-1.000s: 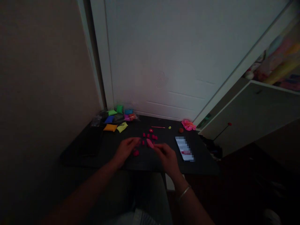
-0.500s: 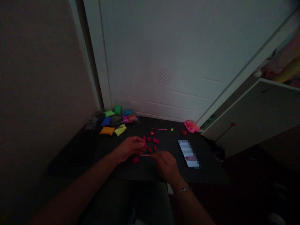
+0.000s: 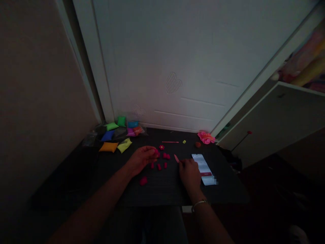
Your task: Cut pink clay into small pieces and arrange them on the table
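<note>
Head view. Two bare hands are working apart from each other above a dark, wood-grained bench [image 3: 162, 195], whose rear edge is running along a white panelled door [image 3: 157, 61]. The left hand [image 3: 141, 159] is pinching a small crimson, dough-like lump [image 3: 156, 153] between thumb and fingers, near the middle of the bench. The right hand [image 3: 190, 173] is closing around a slender pink blade-shaped tool [image 3: 176, 158], whose tip is pointing toward the rear edge; this hand is lying just beside a lit rectangular phone [image 3: 204, 169] toward the bench's right edge.

Between the hands, a joined crimson pair of lumps [image 3: 166, 156] and a row of three small crimson pieces [image 3: 159, 167] are resting on the surface. A larger crimson mass [image 3: 143, 181] is sitting nearer the front edge, and a small crimson flower with a yellow centre [image 3: 161, 147] is lying behind the held lump.

Toward the rear edge, a thin pink stick [image 3: 170, 142], a tiny yellow-green bit [image 3: 184, 141] and a brownish-orange ball [image 3: 197, 144] are forming a loose line. A ruffled pink object [image 3: 206, 137] is occupying the rear right corner; an orange packet [image 3: 108, 147], a yellow packet [image 3: 124, 145] and a blue packet [image 3: 108, 135] are lying toward the rear left corner.
</note>
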The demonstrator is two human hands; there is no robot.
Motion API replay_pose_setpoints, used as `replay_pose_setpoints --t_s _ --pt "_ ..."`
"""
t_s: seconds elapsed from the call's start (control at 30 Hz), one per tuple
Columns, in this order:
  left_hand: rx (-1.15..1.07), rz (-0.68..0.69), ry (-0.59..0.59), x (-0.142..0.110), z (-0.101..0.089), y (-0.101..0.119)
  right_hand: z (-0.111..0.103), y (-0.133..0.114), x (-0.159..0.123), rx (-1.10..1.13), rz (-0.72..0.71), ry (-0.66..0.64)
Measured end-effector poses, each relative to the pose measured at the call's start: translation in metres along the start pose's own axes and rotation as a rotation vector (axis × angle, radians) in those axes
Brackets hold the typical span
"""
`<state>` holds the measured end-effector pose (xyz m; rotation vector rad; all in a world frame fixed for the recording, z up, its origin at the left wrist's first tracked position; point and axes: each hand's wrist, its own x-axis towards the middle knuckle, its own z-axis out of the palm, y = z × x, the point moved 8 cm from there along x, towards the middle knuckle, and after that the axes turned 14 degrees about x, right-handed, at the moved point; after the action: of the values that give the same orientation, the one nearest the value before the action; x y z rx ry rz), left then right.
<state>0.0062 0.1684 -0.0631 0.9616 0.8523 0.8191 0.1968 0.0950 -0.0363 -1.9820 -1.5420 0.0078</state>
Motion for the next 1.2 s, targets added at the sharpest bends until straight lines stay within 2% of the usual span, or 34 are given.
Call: replay_pose_setpoints --t_s 0.07,0.13,0.27,0.37,0.47,0.57,0.77,0.93,1.2 --pt "-0.021 0.015 0.012 0.001 -0.001 -0.002 -0.006 -0.014 0.001 0.069 -0.081 0.067" --pt "-0.025 0.033 0.005 0.001 0.0 -0.002 -0.009 -0.036 0.002 0.211 -0.2 0.068" --pt "-0.006 0.055 -0.057 0.0 0.004 -0.002 -0.001 -0.08 0.008 0.484 -0.425 -0.058" --pt "0.03 0.083 -0.101 -0.001 0.006 -0.001 0.012 -0.097 0.012 0.589 -0.527 -0.129" --pt "0.053 0.119 -0.118 -0.003 0.007 0.001 0.022 -0.097 0.013 0.649 -0.568 -0.142" --pt "0.058 0.119 -0.123 -0.005 0.009 0.0 0.025 -0.091 0.013 0.709 -0.538 -0.121" --pt "0.04 0.094 -0.126 -0.004 0.009 -0.001 0.021 -0.093 0.009 0.773 -0.546 -0.106" --pt "-0.038 0.042 -0.133 -0.005 0.009 -0.002 0.021 -0.09 0.011 0.849 -0.485 -0.103" --pt "-0.004 0.056 -0.138 -0.005 0.009 -0.003 0.02 -0.092 0.009 0.86 -0.509 -0.111"
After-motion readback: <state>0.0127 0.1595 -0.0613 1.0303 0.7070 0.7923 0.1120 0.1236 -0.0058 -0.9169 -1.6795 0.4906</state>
